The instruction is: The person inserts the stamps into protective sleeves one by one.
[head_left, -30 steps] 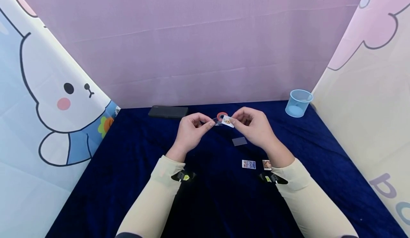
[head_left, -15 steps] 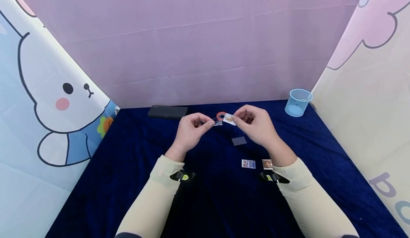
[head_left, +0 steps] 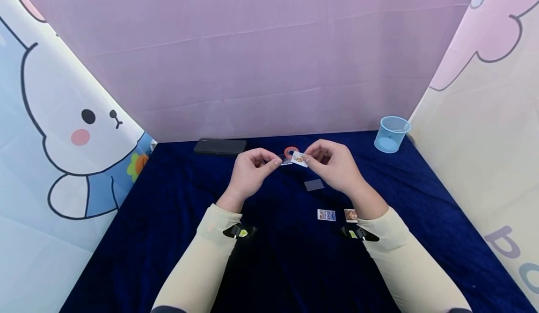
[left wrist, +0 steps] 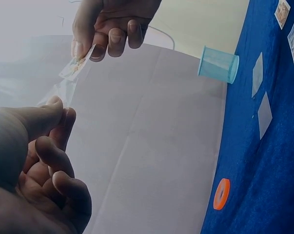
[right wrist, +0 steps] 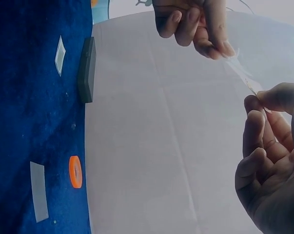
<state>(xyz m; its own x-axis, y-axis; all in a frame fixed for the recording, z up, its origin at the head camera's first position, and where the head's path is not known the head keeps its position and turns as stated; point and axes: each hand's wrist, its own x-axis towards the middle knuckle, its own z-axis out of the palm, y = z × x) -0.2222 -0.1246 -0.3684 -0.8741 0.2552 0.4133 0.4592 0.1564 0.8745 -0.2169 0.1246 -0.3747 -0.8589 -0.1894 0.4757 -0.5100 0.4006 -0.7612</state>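
My left hand (head_left: 252, 172) pinches a small clear plastic sleeve (left wrist: 66, 91) between thumb and forefinger. My right hand (head_left: 334, 165) holds a small picture card (head_left: 299, 159) by its edge, between thumb and fingertips. The card is white with an orange-brown figure, and it is tilted. Its near end overlaps the sleeve's end in the left wrist view. Both hands are raised above the dark blue cloth. On the cloth, nearer the body, lie a blue picture card (head_left: 326, 215) and a brown one (head_left: 351, 215), the latter partly behind the right wrist.
Behind the hands lies an orange-red ring like a tape roll (head_left: 289, 151). A flat translucent piece (head_left: 314, 185) lies in front of the right hand. A black flat case (head_left: 220, 147) is at the back left, a light-blue cup (head_left: 392, 135) at the back right. Fabric walls enclose the table.
My right hand drew the card slightly right, away from the sleeve, then brought it back left against it. My left hand stays nearly still with the sleeve.
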